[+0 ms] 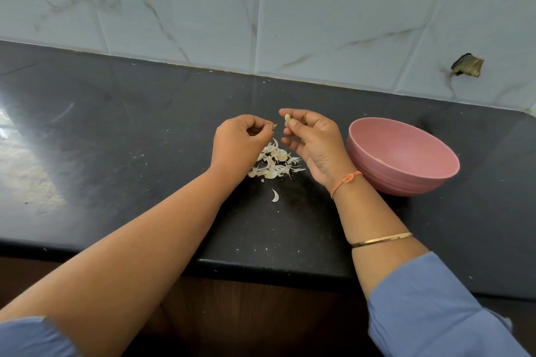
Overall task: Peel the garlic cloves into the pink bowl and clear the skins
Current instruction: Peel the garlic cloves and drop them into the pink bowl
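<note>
Now the right hand (pixel 313 142) pinches a nearly bare garlic clove (pixel 287 119); the left hand (pixel 240 139) pinches a skin scrap (pixel 274 125). Best drop the scrap on the skin pile (pixel 274 164) beneath both hands (not the bowl), then the clove into the pink bowl (pixel 406 178) just right of the right hand.

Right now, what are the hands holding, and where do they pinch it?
The right hand pinches a garlic clove by its lower part. The left hand pinches a scrap of skin.

Skins (pixel 274 162): heaped mid-tabletop (pixel 130 130).
Lone skin (pixel 275 195): just before the heap.
Bowl (pixel 403 153): on the tabletop, right of the skins.
Wall (pixel 319 9): behind the tabletop.
</note>
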Motion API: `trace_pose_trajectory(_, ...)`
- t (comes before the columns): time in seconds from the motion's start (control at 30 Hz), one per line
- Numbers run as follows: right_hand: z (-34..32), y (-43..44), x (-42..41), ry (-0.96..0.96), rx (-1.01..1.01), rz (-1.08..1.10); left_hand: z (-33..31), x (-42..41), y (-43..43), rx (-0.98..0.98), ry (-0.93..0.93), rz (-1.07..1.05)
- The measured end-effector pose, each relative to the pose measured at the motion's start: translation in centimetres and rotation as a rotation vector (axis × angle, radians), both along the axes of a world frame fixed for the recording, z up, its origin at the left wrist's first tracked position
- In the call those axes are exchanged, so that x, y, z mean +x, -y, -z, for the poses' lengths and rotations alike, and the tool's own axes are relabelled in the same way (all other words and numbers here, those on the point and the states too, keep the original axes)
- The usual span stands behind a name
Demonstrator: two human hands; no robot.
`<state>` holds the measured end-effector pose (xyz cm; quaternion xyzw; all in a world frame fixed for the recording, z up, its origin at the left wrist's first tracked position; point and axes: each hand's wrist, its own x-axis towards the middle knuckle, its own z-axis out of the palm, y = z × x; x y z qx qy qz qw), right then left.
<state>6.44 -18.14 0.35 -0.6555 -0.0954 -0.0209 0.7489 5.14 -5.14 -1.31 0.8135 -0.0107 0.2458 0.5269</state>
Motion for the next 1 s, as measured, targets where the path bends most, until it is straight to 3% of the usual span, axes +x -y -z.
trace_pose_trajectory(0.47,-0.01,0.14,-0.15,0.002,0.02,0.012,-0.3,-0.43,0.24,-0.064,0.043,0.007)
trace_pose_trajectory(1.0,0.31,0.03,-0.02,0.059,-0.147,0.034,-0.23,-0.54,0.35,0.023,0.008,0.057)
